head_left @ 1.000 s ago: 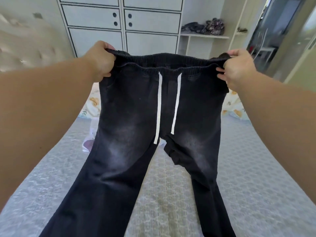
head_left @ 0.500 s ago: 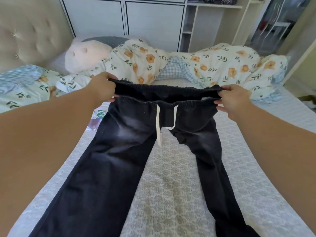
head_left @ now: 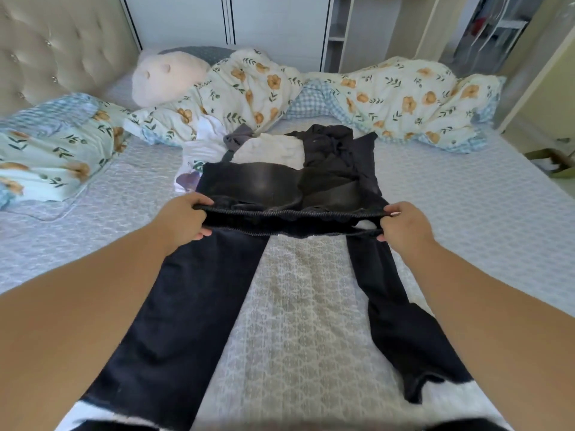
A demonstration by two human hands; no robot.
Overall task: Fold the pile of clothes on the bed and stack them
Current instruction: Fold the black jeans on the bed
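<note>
From my head camera I see my left hand (head_left: 183, 219) gripping the left end of the elastic waistband of the black jeans (head_left: 174, 309), fingers curled under the band and thumb over it; my right hand (head_left: 404, 227) pinches the right end the same way, so the waistband is stretched flat between both hands, just above the mattress (head_left: 298, 321); the two legs of the jeans run back toward me, spread apart in a V, lying on the grey patterned mattress cover, the left leg broad and straight, the right leg narrower with a crease near its hem; the upper part of the jeans, beyond the band, looks folded away from me onto the pile of clothes (head_left: 280, 154), though I cannot tell exactly how it lies; that pile sits just beyond my hands, in the middle of the bed: a white garment (head_left: 270, 149), a small grey piece (head_left: 238, 136), a crumpled black garment (head_left: 339, 147), and at the left a white shirt with a purple print (head_left: 191, 172); behind the pile a floral duvet (head_left: 401, 98) is bunched across the width of the bed; a pale plush pillow (head_left: 165, 79) lies against the tufted beige headboard (head_left: 56, 48); a floral pillow (head_left: 53, 154) lies at far left; white wardrobe doors (head_left: 224, 20) stand behind the bed, with an open shelf unit (head_left: 339, 29) beside them, its compartments too dim to tell what they hold.
</note>
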